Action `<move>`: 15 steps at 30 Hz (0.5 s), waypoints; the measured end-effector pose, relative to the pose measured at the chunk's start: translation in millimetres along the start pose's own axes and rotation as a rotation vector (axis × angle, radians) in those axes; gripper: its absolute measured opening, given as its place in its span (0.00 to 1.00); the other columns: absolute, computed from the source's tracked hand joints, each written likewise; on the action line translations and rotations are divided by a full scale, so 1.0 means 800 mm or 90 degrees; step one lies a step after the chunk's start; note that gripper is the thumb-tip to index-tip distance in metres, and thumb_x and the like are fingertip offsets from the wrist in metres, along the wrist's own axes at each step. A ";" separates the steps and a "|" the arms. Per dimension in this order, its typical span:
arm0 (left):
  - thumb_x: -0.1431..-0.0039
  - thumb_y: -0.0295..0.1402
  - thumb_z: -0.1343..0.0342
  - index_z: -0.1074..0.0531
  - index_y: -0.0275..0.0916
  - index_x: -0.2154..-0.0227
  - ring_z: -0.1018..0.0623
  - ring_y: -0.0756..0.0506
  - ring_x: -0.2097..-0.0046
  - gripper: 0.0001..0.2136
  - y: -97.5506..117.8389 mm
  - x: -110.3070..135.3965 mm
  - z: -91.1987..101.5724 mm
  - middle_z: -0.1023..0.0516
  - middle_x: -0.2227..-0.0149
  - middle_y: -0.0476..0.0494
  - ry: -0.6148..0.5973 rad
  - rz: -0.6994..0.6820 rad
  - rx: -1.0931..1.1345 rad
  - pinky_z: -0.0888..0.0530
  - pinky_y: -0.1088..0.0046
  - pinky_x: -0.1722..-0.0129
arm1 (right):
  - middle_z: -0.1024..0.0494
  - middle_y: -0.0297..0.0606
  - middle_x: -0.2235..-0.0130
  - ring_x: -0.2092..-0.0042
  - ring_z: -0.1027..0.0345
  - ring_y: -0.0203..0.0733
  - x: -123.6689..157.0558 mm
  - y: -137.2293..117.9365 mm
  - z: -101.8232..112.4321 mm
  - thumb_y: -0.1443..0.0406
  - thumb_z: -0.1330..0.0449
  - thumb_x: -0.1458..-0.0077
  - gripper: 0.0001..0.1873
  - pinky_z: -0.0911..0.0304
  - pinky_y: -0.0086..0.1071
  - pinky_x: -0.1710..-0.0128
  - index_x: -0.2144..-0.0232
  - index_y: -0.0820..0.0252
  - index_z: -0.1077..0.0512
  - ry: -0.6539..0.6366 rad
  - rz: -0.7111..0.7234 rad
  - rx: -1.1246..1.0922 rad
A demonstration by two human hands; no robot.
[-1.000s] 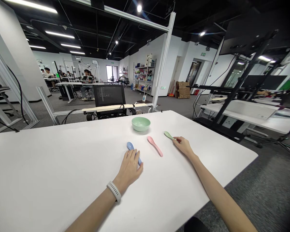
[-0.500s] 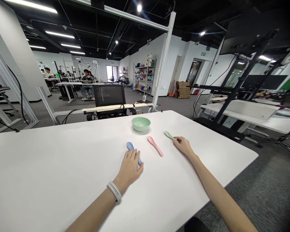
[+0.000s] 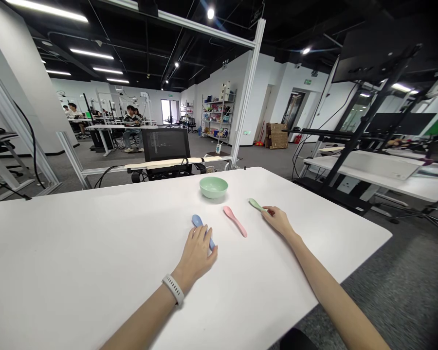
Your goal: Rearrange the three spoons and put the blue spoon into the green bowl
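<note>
Our left grip (image 3: pixel 196 255) lies closed over the blue spoon (image 3: pixel 196 221), our right grip (image 3: pixel 278 221) pinches the green spoon (image 3: pixel 256 204), and the pink spoon (image 3: pixel 235 221) rests between them on the table (image 3: pixel 95 243), with no spoon yet in the green bowl (image 3: pixel 213 187) just ahead.

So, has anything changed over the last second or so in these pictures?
Hardly anything: the whole view drifted very slightly, but nothing was taken hold of or let go. The left hand still lies over the blue spoon, the right hand stays at the handle of the green spoon, and the pink spoon and pale green bowl sit as before.
</note>
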State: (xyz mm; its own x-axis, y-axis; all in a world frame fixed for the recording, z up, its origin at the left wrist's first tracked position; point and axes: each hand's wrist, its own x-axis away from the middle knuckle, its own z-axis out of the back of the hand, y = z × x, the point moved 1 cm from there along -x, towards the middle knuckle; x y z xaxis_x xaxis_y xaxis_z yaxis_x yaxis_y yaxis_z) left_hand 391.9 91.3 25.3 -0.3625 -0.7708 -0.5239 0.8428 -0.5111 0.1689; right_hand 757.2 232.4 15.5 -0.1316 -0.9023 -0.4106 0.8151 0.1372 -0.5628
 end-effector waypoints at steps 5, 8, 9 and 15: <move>0.33 0.43 0.49 0.32 0.36 0.39 0.26 0.34 0.35 0.24 0.003 -0.008 0.010 0.24 0.37 0.30 0.004 -0.003 -0.001 0.31 0.47 0.35 | 0.22 0.43 0.63 0.63 0.30 0.45 -0.002 0.005 -0.003 0.55 0.43 0.45 0.23 0.33 0.39 0.55 0.54 0.62 0.19 0.008 -0.005 0.010; 0.31 0.46 0.53 0.35 0.38 0.36 0.28 0.34 0.34 0.26 -0.013 -0.017 0.033 0.26 0.35 0.31 0.021 0.008 -0.008 0.31 0.47 0.34 | 0.23 0.49 0.59 0.57 0.29 0.51 -0.006 0.007 -0.004 0.52 0.42 0.44 0.26 0.34 0.45 0.49 0.52 0.64 0.21 0.081 0.034 0.013; 0.31 0.46 0.54 0.35 0.39 0.36 0.28 0.35 0.33 0.26 -0.025 -0.019 0.045 0.26 0.35 0.31 0.033 0.017 -0.015 0.31 0.46 0.34 | 0.23 0.51 0.57 0.55 0.30 0.54 -0.007 0.006 -0.003 0.51 0.42 0.43 0.27 0.35 0.48 0.47 0.51 0.64 0.21 0.108 0.057 0.014; 0.30 0.47 0.58 0.32 0.39 0.38 0.25 0.35 0.37 0.26 -0.154 0.033 0.145 0.22 0.38 0.32 0.118 0.152 -0.155 0.29 0.47 0.36 | 0.23 0.51 0.48 0.45 0.32 0.57 -0.010 -0.032 -0.008 0.48 0.47 0.35 0.26 0.37 0.51 0.42 0.47 0.56 0.24 0.084 0.171 -0.024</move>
State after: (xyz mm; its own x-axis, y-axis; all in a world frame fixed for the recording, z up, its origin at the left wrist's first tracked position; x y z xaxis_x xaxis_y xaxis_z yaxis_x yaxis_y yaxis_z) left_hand 232.1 90.2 87.9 -0.0858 -0.7642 -0.6392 0.9725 -0.2036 0.1128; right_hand 733.5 238.5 28.9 0.0124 -0.7712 -0.6365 0.8093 0.3816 -0.4465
